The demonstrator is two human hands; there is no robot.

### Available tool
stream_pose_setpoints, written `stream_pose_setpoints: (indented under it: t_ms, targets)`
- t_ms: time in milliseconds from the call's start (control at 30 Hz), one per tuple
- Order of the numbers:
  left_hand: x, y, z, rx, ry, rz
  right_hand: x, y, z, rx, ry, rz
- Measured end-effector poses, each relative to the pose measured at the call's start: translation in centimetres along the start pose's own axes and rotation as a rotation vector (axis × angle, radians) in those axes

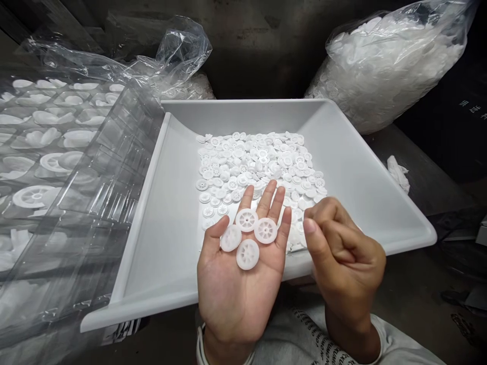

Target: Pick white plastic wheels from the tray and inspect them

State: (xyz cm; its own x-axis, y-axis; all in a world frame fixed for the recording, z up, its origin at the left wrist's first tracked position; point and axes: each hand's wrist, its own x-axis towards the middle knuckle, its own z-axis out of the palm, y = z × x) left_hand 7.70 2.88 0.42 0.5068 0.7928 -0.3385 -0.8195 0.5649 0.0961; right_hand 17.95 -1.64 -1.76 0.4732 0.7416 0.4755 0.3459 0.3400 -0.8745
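My left hand (pixel 238 296) is palm up with its fingers spread, and it holds several round white plastic gears (pixel 247 254) with spoked faces. They lie on the palm and at the base of the fingers. Just right of it, my right hand (pixel 342 253) is closed, the thumb pressed against the curled index finger. Whatever may be inside those fingers is hidden. Both hands are over the near edge of a large white tray (pixel 163 203). Beyond my fingertips, a broad layer of similar small white gears (pixel 262 157) covers the tray's middle.
Clear plastic blister trays (pixel 125 152) with white parts in their pockets stand at the left, against the white tray. Behind them is a crumpled clear bag (pixel 182 50). A full clear bag of white parts (pixel 391 71) is at back right, near a crumpled white scrap (pixel 397 173).
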Motion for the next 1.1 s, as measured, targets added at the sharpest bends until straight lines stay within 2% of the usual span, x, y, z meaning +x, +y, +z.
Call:
stream_pose_setpoints:
  t_ms: [200,567,667,800,1100]
  targets:
    - [-0.4,-0.04,-0.1,-0.001,-0.013,-0.005,-0.19,-0.11,-0.06,0.054,-0.153,-0.136]
    - [-0.54,-0.16,-0.07,0.051,0.035,0.035,0.08,-0.14,-0.08,-0.081,-0.193,-0.084]
    - [-0.74,-0.26,-0.17,0.062,0.024,0.049,0.17,-0.23,-0.29,-0.058,-0.252,-0.163]
    - [-0.89,-0.3,-0.33,0.09,-0.027,0.003,0.2,-0.16,-0.44,-0.03,-0.407,-0.351]
    - [-0.77,-0.46,-0.03,0.123,-0.012,0.022,0.43,-0.01,-0.52,-0.071,-0.561,-0.427]
